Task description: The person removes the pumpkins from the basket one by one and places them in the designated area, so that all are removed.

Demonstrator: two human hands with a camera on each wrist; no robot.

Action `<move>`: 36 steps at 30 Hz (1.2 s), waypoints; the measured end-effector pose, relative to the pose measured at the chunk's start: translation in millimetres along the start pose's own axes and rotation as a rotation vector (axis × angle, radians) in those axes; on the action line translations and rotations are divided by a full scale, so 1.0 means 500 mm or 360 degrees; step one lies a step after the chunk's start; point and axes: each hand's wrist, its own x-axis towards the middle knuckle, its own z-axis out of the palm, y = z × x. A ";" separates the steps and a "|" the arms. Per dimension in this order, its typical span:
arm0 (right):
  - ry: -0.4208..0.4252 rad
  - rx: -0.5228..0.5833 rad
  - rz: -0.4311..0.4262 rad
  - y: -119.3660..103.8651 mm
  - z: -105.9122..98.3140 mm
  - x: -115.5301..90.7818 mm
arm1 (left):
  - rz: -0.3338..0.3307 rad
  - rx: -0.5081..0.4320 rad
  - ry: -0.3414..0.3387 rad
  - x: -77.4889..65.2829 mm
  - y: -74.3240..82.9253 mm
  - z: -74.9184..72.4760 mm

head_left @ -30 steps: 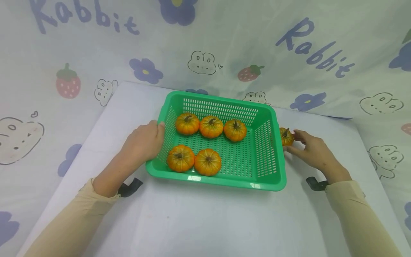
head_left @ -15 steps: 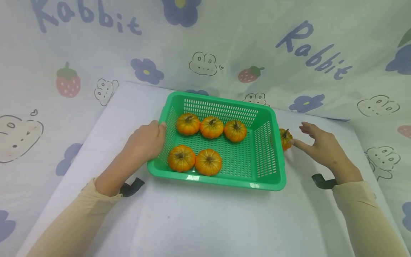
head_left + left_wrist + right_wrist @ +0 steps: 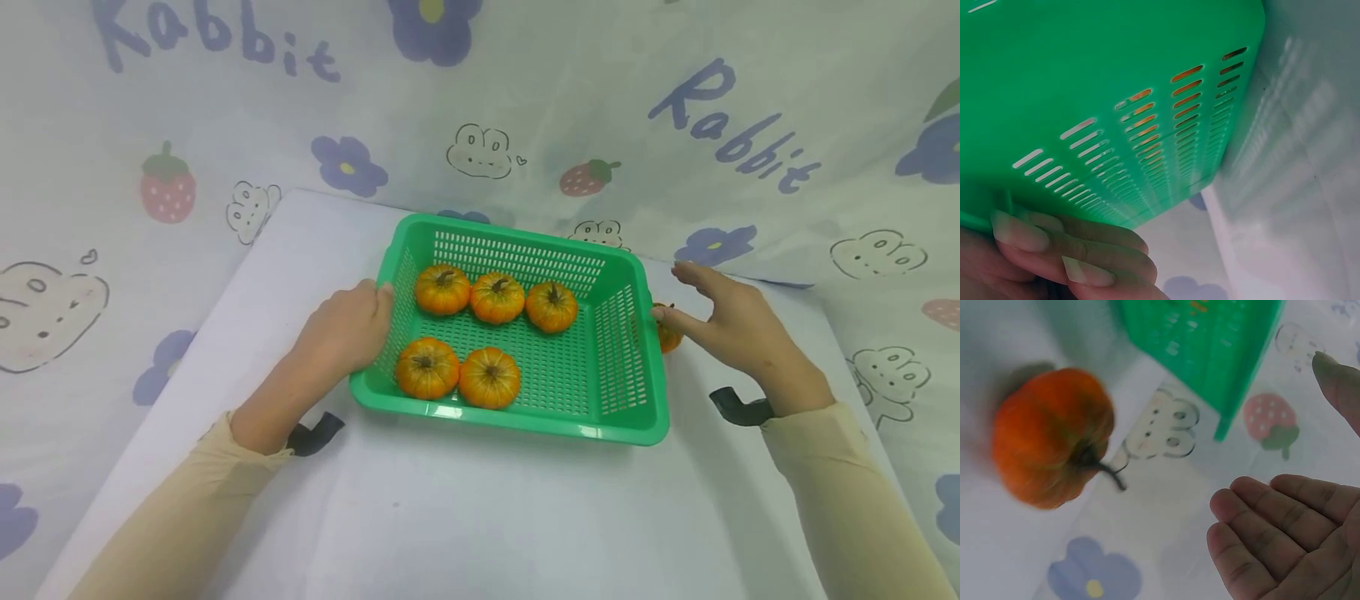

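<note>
A green plastic basket (image 3: 555, 375) with slotted walls holds several small orange pumpkins (image 3: 490, 378) in two rows. My left hand (image 3: 342, 329) grips its left rim; in the left wrist view the fingers (image 3: 1104, 250) curl under that edge. Just outside the right wall, another pumpkin (image 3: 1054, 437) with a dark curved stem sits on the white surface, partly hidden by the rim in the head view. Above this pumpkin, my right hand (image 3: 731, 325) is open, palm toward the basket, fingers spread from the thumb. Its thumb tip overlaps the basket's right rim in the head view.
A white-covered table (image 3: 480, 517) carries the basket. Behind and beside it hangs a pale cloth (image 3: 420, 108) printed with rabbits, flowers and strawberries. Black curved pieces (image 3: 738, 408) stick out at both wrists.
My right hand let go of the outside pumpkin, drew back to the right, then rose and came left to the basket's right rim. The left hand keeps its grip on the basket.
</note>
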 end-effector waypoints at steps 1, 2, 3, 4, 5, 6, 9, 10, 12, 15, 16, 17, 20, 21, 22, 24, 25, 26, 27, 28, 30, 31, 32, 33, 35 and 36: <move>-0.0011 0.0007 -0.0024 -0.010 -0.001 0.005 | 0.0001 0.0000 0.0003 0.000 0.000 0.000; -0.0025 0.0014 -0.0049 -0.021 -0.001 0.012 | 0.0001 -0.0001 0.0006 0.000 -0.001 0.000; -0.0039 0.0021 -0.0076 -0.031 0.000 0.018 | 0.0000 -0.0002 0.0006 0.001 -0.001 0.000; -0.0063 0.0029 -0.0101 -0.041 0.000 0.025 | -0.0002 -0.0005 0.0005 0.000 -0.002 0.000; -0.0082 0.0035 -0.0131 -0.051 0.002 0.033 | -0.0003 -0.0007 0.0004 0.000 -0.002 0.001; -0.0094 0.0034 -0.0161 -0.061 0.004 0.040 | -0.0003 -0.0008 0.0004 0.000 -0.003 0.001; -0.0147 0.0011 -0.0229 -0.088 0.014 0.064 | -0.0005 -0.0016 -0.0003 0.002 -0.003 0.003; -0.0169 0.0001 -0.0241 -0.096 0.018 0.072 | -0.0005 -0.0019 -0.0004 0.002 -0.002 0.003; -0.0216 -0.0034 -0.0255 -0.107 0.024 0.087 | -0.0004 -0.0025 -0.0006 0.002 -0.002 0.003; -0.0318 -0.0078 -0.0252 -0.116 0.029 0.108 | 0.0000 -0.0032 -0.0009 0.001 -0.001 0.003; -0.0347 -0.0095 -0.0252 -0.118 0.029 0.114 | 0.0000 -0.0034 -0.0010 0.001 -0.001 0.003; -0.0375 -0.0107 -0.0254 -0.120 0.028 0.120 | 0.0000 -0.0034 -0.0010 0.000 -0.001 0.002; -0.0427 -0.0123 -0.0259 -0.127 0.025 0.132 | -0.0003 -0.0033 -0.0002 -0.001 -0.001 0.001; -0.0441 -0.0124 -0.0269 -0.130 0.024 0.135 | -0.0004 -0.0031 0.0003 -0.001 -0.001 0.000; -0.0458 -0.0121 -0.0276 -0.133 0.025 0.139 | -0.0005 -0.0028 0.0008 -0.001 -0.001 0.000; -0.0494 -0.0118 -0.0287 -0.139 0.027 0.144 | -0.0008 -0.0029 0.0009 -0.001 -0.001 -0.001; -0.0515 -0.0120 -0.0293 -0.142 0.029 0.147 | -0.0008 -0.0031 0.0006 -0.001 -0.001 -0.001; -0.0539 -0.0120 -0.0297 -0.145 0.032 0.150 | -0.0008 -0.0032 0.0002 -0.001 -0.001 -0.001; -0.0558 -0.0125 -0.0301 -0.148 0.035 0.153 | -0.0007 -0.0035 -0.0002 0.000 -0.001 -0.001; -0.0577 -0.0130 -0.0303 -0.150 0.039 0.156 | -0.0008 -0.0038 -0.0008 0.000 -0.001 0.000; -0.0609 -0.0139 -0.0305 -0.155 0.048 0.163 | -0.0009 -0.0045 -0.0016 0.000 -0.001 0.000; -0.0624 -0.0148 -0.0306 -0.157 0.052 0.167 | -0.0010 -0.0047 -0.0018 0.000 -0.001 0.000; -0.0641 -0.0156 -0.0310 -0.160 0.057 0.170 | -0.0012 -0.0048 -0.0018 -0.001 -0.001 0.000; -0.0659 -0.0170 -0.0306 -0.162 0.062 0.174 | -0.0014 -0.0050 -0.0017 -0.001 -0.002 0.000; -0.0702 -0.0195 -0.0286 -0.165 0.072 0.179 | -0.0017 -0.0055 -0.0016 -0.002 -0.002 0.000; -0.0722 -0.0212 -0.0274 -0.166 0.077 0.181 | -0.0019 -0.0058 -0.0016 -0.002 -0.002 0.000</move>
